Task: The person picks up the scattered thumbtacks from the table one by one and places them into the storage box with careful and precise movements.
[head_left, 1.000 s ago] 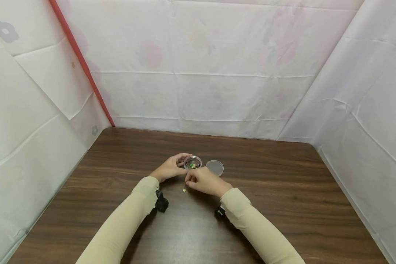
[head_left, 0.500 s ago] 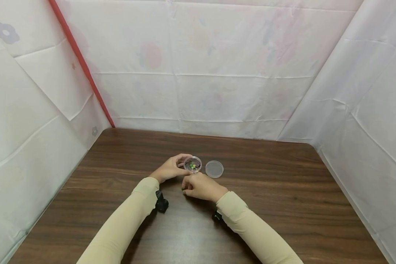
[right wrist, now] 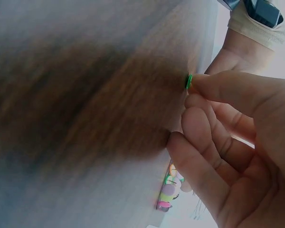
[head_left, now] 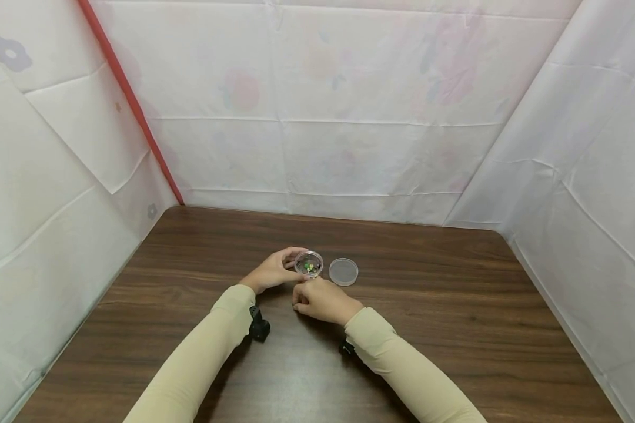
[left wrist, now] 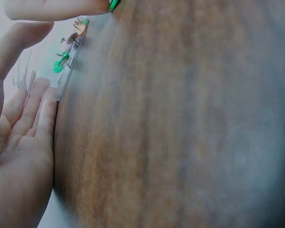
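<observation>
A round clear plastic dish [head_left: 308,264] stands on the table with several coloured thumbtacks [left wrist: 61,61], metal points showing in the left wrist view. My left hand [head_left: 270,272] holds it from the left, thumb on the near side and fingers on the far side. Just in front of the dish, my right hand [head_left: 325,301] is low over the table. In the right wrist view its thumb tip meets a green thumbtack [right wrist: 189,81] at the tabletop, with the other fingertips apart from it, bent toward the table. That tack is hidden by the hand in the head view.
A clear round lid [head_left: 344,272] lies on the wooden table [head_left: 455,317], right of the dish. White printed cloth [head_left: 317,153] hangs at the back and both sides. A red strip [head_left: 132,100] runs down the left corner. Dark wrist cameras [head_left: 260,324] sit under the sleeves.
My right hand has moved left and toward me from the dish's near rim, covering the spot where a small tack lay on the table. The left hand and dish stay put.
</observation>
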`<state>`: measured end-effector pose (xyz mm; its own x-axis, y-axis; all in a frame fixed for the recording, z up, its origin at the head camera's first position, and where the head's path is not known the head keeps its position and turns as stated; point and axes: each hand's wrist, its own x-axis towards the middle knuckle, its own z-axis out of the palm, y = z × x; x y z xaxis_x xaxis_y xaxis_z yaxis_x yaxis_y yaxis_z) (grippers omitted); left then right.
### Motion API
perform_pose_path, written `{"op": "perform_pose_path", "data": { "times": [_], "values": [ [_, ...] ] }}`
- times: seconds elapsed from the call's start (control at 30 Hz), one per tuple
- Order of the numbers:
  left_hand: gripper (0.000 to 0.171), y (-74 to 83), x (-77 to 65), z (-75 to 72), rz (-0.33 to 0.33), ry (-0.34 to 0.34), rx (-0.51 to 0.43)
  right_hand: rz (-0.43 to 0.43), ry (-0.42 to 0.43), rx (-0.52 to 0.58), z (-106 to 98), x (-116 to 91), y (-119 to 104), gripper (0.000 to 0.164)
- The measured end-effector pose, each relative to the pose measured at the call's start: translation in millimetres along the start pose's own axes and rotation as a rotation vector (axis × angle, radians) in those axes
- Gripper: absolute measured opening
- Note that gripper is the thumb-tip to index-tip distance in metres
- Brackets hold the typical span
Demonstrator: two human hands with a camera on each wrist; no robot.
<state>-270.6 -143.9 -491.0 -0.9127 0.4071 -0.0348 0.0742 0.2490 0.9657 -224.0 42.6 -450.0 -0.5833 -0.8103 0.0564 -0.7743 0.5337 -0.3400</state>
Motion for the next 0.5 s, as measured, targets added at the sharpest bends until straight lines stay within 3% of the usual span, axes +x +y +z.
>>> {"op": "perform_pose_path", "data": {
  "times": [0.5],
  "values": [
    [0.068,-1.1,-0.2,0.2,0.006,0.010,-0.007,0.008,0.000,0.031,2.5,-0.6,2.9,0.007]
  ]
}}
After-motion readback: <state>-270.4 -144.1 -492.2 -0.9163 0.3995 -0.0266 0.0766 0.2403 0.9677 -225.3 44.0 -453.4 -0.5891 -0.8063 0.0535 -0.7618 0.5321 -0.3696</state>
